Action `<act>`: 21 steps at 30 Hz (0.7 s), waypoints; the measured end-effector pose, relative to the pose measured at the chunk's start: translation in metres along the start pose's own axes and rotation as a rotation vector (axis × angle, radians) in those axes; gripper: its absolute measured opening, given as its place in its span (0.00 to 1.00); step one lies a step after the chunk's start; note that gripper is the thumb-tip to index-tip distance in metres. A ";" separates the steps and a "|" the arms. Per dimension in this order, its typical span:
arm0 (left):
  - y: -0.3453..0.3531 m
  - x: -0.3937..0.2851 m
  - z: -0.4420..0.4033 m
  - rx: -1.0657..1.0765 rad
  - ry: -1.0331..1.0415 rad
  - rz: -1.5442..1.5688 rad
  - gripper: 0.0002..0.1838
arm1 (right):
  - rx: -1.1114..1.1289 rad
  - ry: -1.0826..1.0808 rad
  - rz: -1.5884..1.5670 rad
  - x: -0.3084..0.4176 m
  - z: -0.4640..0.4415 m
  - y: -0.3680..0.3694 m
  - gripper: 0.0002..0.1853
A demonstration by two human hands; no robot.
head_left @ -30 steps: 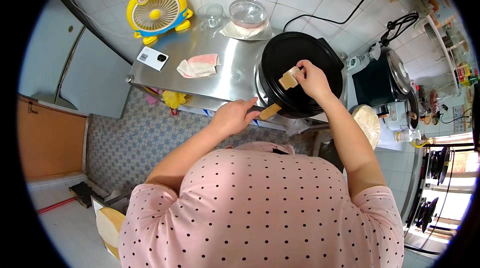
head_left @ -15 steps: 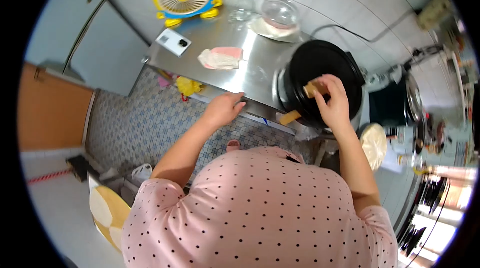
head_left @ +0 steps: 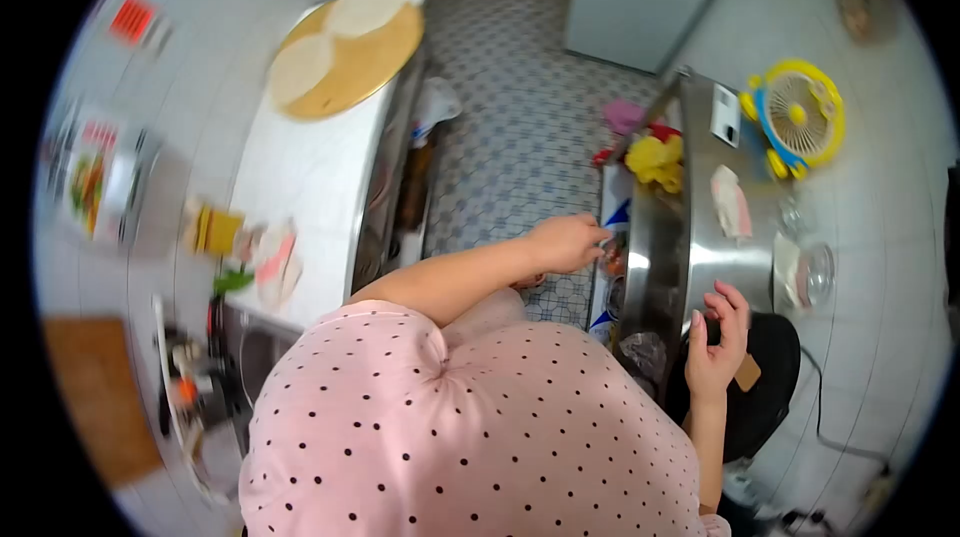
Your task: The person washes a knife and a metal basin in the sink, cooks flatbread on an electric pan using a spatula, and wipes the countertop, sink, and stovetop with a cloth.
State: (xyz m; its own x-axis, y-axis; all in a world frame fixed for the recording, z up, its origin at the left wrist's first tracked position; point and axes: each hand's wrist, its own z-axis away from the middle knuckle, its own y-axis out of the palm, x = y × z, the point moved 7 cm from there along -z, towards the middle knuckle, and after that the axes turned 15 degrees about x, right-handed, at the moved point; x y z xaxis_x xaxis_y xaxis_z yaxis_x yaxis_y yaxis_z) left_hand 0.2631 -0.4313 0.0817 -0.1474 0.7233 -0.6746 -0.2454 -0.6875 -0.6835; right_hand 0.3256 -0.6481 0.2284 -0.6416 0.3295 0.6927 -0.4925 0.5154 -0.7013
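Observation:
My right hand (head_left: 715, 345) is raised over the black pot lid (head_left: 770, 407), fingers apart and nothing in them. A tan handle (head_left: 747, 373) shows on the lid just beside the palm. My left hand (head_left: 570, 243) hangs in front of the steel table (head_left: 655, 267), near its lower shelf, with fingers loosely extended and nothing held. On the steel tabletop lie a pink and white cloth (head_left: 731, 203), a white phone (head_left: 725, 116) and a clear glass bowl (head_left: 817, 275) beside a pale cloth.
A yellow fan (head_left: 800, 117) stands at the table's back. Yellow plastic bags (head_left: 656, 161) hang at its far end. Left, a white counter (head_left: 300, 157) bears a round tan board (head_left: 350, 67) with two pale rounds. A fridge (head_left: 640, 7) stands ahead; tiled floor (head_left: 500, 87) runs between.
My view has swung left, bringing the white counter and round board into sight. My right hand, earlier on the lid's tan handle, has let go and lifted off it.

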 end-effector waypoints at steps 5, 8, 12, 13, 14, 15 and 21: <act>0.031 0.054 0.149 -0.197 -0.312 0.030 0.19 | 0.266 -0.260 -0.148 0.050 -0.027 0.081 0.14; 0.054 0.070 0.237 -0.320 -0.482 0.054 0.19 | 0.529 -0.305 -0.194 0.091 -0.028 0.131 0.17; 0.083 0.095 0.323 -0.404 -0.687 0.117 0.19 | 0.689 -0.512 -0.089 0.122 -0.021 0.184 0.25; 0.090 0.101 0.337 -0.423 -0.713 0.138 0.19 | 0.680 -0.517 -0.056 0.130 -0.020 0.195 0.27; 0.096 0.107 0.351 -0.441 -0.737 0.159 0.19 | 0.669 -0.520 -0.023 0.138 -0.020 0.206 0.29; 0.102 0.112 0.363 -0.459 -0.760 0.179 0.19 | 0.657 -0.523 0.011 0.144 -0.019 0.219 0.31; 0.112 0.133 0.436 -0.598 -0.758 0.303 0.17 | 0.857 -0.626 0.325 0.193 -0.006 0.332 0.40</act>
State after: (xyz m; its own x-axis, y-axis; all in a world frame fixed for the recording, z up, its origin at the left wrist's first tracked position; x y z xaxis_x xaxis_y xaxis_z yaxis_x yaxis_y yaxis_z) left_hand -0.2016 -0.3841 0.0366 -0.7447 0.2206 -0.6299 0.3930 -0.6179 -0.6810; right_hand 0.0420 -0.4083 0.1306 -0.8787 -0.2329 0.4168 -0.3355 -0.3200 -0.8860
